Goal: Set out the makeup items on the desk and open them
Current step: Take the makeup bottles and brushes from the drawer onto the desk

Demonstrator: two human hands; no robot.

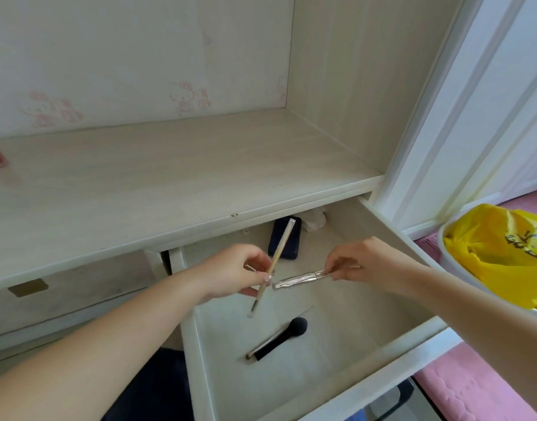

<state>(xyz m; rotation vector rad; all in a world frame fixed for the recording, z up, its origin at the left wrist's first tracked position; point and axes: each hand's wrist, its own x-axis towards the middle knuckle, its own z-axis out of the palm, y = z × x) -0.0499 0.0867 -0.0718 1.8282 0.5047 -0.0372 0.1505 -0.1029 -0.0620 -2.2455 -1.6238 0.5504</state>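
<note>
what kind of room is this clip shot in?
Likely a bedroom vanity nook: pale wood desk built into an alcove with pink cartoon-cat wallpaper, an open white drawer holding a black makeup brush, and pink bedding alongside.

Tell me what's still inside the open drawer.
Inside the drawer: a black brush, a dark case and something white at the back. The desk hides the rest.

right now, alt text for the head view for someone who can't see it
Over an open drawer, the left hand grips a thin pencil-like stick and the right hand pinches a silver tube. A black brush and dark case lie inside; the desk sits above.
</note>
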